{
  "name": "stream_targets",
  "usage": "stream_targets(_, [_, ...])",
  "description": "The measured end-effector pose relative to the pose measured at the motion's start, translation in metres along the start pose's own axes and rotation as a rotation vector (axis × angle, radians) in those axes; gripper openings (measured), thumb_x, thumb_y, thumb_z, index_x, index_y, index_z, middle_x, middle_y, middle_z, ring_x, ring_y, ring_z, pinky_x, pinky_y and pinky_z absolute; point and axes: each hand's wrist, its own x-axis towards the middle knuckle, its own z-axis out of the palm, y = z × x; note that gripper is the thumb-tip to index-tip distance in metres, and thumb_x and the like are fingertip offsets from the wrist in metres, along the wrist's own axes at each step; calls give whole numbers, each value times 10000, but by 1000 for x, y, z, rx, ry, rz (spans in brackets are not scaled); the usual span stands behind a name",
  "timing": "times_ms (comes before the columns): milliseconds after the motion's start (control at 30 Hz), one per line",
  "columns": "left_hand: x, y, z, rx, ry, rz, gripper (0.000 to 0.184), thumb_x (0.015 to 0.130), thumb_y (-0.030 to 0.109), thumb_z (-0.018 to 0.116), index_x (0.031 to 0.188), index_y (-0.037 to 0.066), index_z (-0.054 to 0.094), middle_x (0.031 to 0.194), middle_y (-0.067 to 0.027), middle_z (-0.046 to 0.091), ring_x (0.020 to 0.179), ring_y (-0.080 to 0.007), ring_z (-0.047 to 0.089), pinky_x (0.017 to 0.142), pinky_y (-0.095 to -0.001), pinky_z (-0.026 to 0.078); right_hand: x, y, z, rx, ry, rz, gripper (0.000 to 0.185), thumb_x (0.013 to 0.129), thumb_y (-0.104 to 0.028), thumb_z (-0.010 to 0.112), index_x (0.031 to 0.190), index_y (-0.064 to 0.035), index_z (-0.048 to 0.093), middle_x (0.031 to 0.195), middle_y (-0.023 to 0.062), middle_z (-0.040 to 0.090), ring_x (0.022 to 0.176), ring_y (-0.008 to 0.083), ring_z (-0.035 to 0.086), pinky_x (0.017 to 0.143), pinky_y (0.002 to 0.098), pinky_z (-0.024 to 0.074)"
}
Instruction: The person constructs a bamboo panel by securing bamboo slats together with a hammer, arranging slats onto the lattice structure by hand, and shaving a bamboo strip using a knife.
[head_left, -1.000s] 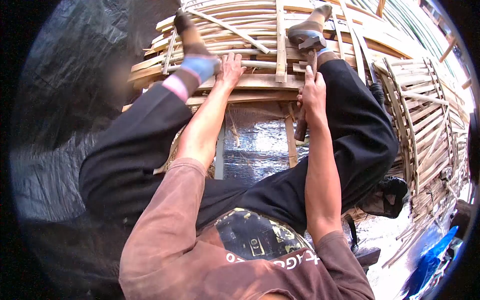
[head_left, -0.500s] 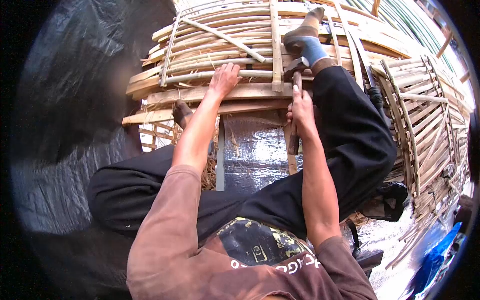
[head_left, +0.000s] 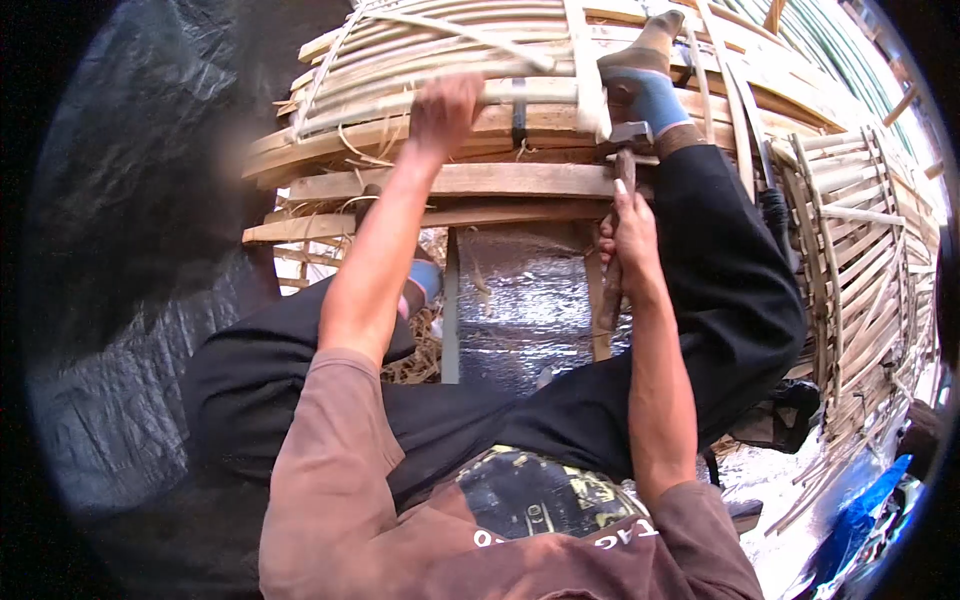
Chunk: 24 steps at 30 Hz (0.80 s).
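Blurred by motion, my left hand (head_left: 446, 112) is at the near rail of a wooden slat frame (head_left: 545, 92), its fingers around the rail. That frame is made of pale strips with a crosspiece (head_left: 588, 70) on its right part. My right hand (head_left: 633, 240) is closed around the wooden handle of a hammer (head_left: 627, 165), whose metal head points away from me beside my right foot. Below the frame lie rough planks (head_left: 470, 181). A dark band (head_left: 519, 112) shows on the wood between the hands.
My socked right foot (head_left: 650, 85) rests on the slats. Another slatted panel (head_left: 850, 250) stands at the right. Black sheeting (head_left: 130, 250) covers the left side. A shiny foil surface (head_left: 520, 310) lies between my legs. Blue plastic (head_left: 860, 520) is at the lower right.
My left foot has come down off the slats and below the planks. The slat frame's near edge has shifted up and away from the near plank, with my left hand moving along with it.
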Motion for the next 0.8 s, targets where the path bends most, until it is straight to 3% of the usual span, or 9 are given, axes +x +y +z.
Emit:
stream_targets(67, [37, -26, -12, -188, -56, -67, 292, 980, 330, 555, 884, 70, 645, 696, -80, 652, 589, -188, 656, 508, -353, 568, -5, -2, 4, -20, -9, -36, 356, 1003, -459, 504, 999, -108, 440, 599, -8, 433, 418, 80, 424, 363, 249, 363])
stream_targets(133, [61, -32, -55, -230, 63, 62, 292, 958, 320, 586, 861, 54, 658, 766, -106, 687, 679, -213, 700, 602, -359, 616, -2, -2, 7, -30, -23, -47, 357, 1003, -457, 503, 995, -104, 446, 598, -8, 439, 418, 81, 425, 364, 251, 364])
stream_targets(167, [71, -45, -61, -241, 28, 43, 285, 926, 331, 625, 910, 53, 684, 828, -118, 709, 723, -245, 715, 635, -374, 617, -2, 0, 8, -28, -22, -46, 358, 1003, -455, 503, 992, -100, 452, 598, -7, 445, 417, 83, 427, 365, 254, 366])
stream_targets(200, [76, -59, -69, -194, 182, 140, 272, 924, 308, 640, 980, 46, 689, 867, -142, 709, 753, -307, 711, 650, -415, 596, -3, 2, 8, -18, -26, -57, 358, 1003, -455, 503, 992, -100, 452, 598, -7, 445, 417, 83, 427, 365, 254, 366])
stream_targets(300, [97, -77, -106, -212, 109, 55, 287, 935, 340, 628, 989, 62, 669, 881, -181, 683, 831, -393, 663, 677, -471, 539, -4, 2, 10, -74, -23, -93, 345, 1007, -425, 498, 975, -83, 462, 605, -6, 457, 414, 90, 426, 367, 263, 369])
stream_targets(533, [148, -133, -165, -179, 155, 49, 328, 943, 373, 615, 949, 50, 668, 862, -194, 682, 847, -390, 670, 682, -470, 544, -6, 1, 13, -104, -47, -106, 326, 1012, -413, 499, 988, -93, 443, 617, -13, 442, 433, 81, 415, 376, 254, 358])
stream_targets(600, [163, -141, -190, -170, 80, 5, 453, 944, 495, 568, 1022, 58, 656, 870, -191, 695, 860, -386, 682, 720, -474, 546, -6, 2, 14, -102, -52, -103, 323, 1013, -412, 501, 984, -97, 436, 612, -13, 441, 429, 81, 415, 372, 254, 358])
stream_targets(733, [180, -144, -245, -143, 119, 31, 413, 993, 441, 519, 998, 42, 622, 720, -239, 631, 688, -392, 668, 590, -463, 499, -11, -1, 15, -96, -69, -113, 325, 1014, -418, 501, 966, -106, 425, 594, -10, 439, 414, 82, 415, 357, 259, 359])
stream_targets(800, [187, -110, -285, -63, 170, -119, 366, 902, 383, 669, 903, 17, 679, 801, -202, 678, 801, -388, 679, 681, -460, 535, -12, -3, 17, -103, -74, -122, 323, 1015, -417, 500, 958, -108, 422, 586, -11, 438, 410, 81, 417, 352, 258, 358])
